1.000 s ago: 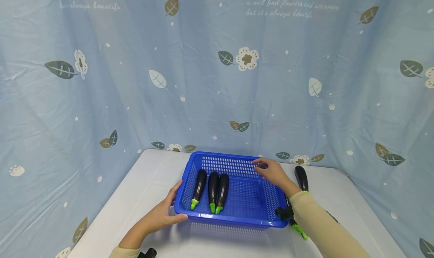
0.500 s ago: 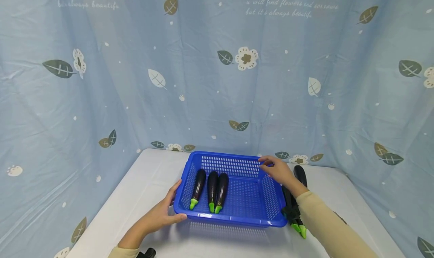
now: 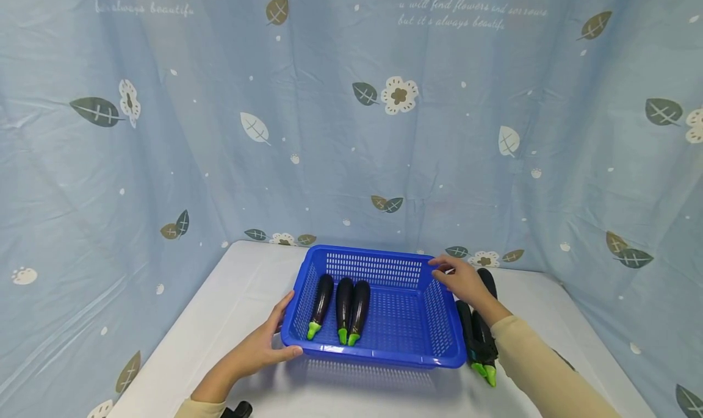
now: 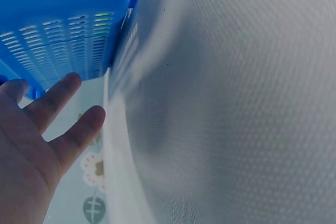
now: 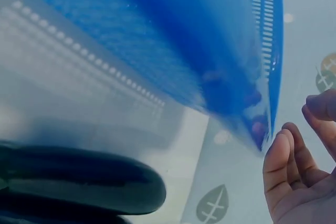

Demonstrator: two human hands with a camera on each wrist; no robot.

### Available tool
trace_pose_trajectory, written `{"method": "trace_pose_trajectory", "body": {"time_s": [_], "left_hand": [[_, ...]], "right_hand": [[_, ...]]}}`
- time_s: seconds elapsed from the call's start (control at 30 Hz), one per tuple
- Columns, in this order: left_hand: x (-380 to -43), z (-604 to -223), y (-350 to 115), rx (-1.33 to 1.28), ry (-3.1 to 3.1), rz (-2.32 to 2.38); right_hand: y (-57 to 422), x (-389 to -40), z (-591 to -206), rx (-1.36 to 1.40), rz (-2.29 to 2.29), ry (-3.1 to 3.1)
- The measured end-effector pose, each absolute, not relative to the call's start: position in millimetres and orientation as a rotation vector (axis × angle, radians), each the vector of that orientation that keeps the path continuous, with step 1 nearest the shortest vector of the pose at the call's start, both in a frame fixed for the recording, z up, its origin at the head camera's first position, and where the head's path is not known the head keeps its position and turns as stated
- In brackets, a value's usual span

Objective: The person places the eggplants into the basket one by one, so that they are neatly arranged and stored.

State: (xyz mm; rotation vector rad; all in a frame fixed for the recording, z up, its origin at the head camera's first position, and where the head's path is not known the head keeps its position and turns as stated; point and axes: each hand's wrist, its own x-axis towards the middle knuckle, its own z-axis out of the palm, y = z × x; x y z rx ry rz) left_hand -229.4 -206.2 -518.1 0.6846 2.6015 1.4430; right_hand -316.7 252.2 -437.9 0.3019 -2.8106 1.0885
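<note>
A blue plastic basket (image 3: 379,356) with slotted walls holds three dark eggplants (image 3: 344,308) lying side by side in its left half. My left hand (image 3: 260,349) is at the basket's left end, thumb by the front corner of the rim. The left wrist view shows its fingers (image 4: 79,135) straight and spread beside the slotted wall. Over the back right corner hangs my right hand (image 3: 464,282), fingers loosely bent and holding nothing. More eggplants (image 3: 465,326) lie on the table right of the basket, partly hidden by the right hand and wrist; one dark end (image 5: 105,182) is large in the right wrist view.
The basket stands on a white-covered table (image 3: 252,271). Behind and along both sides hangs a blue curtain (image 3: 324,131) printed with leaves and flowers. A black device (image 3: 238,410) shows at the left wrist.
My right hand has moved to the right, from above the basket's inside to its back right corner, uncovering more of the eggplants beside the basket. The left hand has stayed put.
</note>
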Motion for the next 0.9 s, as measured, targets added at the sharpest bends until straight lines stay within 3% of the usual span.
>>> {"method": "trace_pose_trajectory", "body": {"time_s": [0.9], "left_hand": [[-228, -517, -206, 0.702, 2.619, 1.426]], "right_hand": [[281, -302, -452, 0.162, 1.063, -2.784]]}}
